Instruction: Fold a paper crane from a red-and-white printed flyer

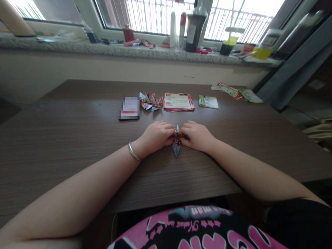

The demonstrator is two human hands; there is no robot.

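Note:
Between my two hands is a small folded paper piece (176, 147), printed in several colours, with pointed ends toward and away from me. My left hand (159, 135), with a silver bangle at the wrist, pinches its left side. From the right, my right hand (198, 135) grips the other side with curled fingers. The paper's middle is partly hidden by the fingertips. Just beyond the hands lie a cluster of similar folded paper pieces (151, 102) and a stack of printed sheets (178, 101).
A phone-like object (129, 108) with a blurred screen lies left of the folded pieces. A smaller stack of cards (208, 102) and paper strips (229, 90) are at the right. Bottles (195, 29) and small items line the stone windowsill (155, 52) behind the brown table (77, 145).

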